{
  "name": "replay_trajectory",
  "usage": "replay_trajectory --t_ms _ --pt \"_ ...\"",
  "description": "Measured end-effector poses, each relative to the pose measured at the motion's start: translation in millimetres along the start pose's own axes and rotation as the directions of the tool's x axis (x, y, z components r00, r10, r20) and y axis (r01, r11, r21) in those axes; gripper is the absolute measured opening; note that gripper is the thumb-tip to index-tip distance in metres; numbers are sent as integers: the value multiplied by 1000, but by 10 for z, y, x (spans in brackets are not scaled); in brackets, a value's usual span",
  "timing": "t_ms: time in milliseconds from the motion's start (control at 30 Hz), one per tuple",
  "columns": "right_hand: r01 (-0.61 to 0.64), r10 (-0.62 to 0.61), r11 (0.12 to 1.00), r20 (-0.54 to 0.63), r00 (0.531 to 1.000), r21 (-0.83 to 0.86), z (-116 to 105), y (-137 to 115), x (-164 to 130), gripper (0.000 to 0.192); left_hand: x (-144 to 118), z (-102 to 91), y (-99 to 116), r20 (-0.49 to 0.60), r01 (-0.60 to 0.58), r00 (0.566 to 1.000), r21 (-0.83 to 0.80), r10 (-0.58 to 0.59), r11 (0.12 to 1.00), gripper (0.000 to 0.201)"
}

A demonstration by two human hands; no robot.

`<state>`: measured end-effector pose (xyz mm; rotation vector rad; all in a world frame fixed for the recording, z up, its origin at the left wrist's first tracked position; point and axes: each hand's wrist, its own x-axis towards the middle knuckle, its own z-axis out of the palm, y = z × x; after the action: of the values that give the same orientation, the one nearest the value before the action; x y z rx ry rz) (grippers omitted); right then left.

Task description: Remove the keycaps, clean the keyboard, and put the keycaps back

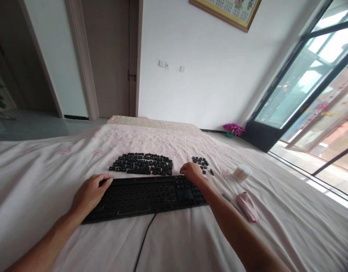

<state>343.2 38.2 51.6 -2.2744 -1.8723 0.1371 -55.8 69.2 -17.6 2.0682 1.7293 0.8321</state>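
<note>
A black computer keyboard [134, 196], stripped of its keycaps, lies on the cloth in front of me, with its cable [145, 236] running toward me. My left hand [93, 189] is closed around its far left corner, the thumb along the top edge. My right hand [193, 172] reaches over the right part and curls its fingers at the far edge; its fingertips are partly hidden. Just beyond the keyboard, loose black keycaps [142, 164] lie in rows. A smaller group of keycaps [200, 161] sits beyond my right hand.
To the right stand a clear tub of cotton swabs [242, 173] and a crumpled pink cloth [247, 206]. A dark flat tool [226, 197] lies partly behind my right forearm. Pale flowered fabric [168, 141] covers the surface. Beyond it are a potted pink plant [233, 129] and a wall.
</note>
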Motion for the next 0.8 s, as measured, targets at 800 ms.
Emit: replay_trajectory --t_ms 800 --pt "417 -206 463 -363 909 782 284 -947 -1125 14 -723 42 1504 306 277 952 -853 -6 442 29"
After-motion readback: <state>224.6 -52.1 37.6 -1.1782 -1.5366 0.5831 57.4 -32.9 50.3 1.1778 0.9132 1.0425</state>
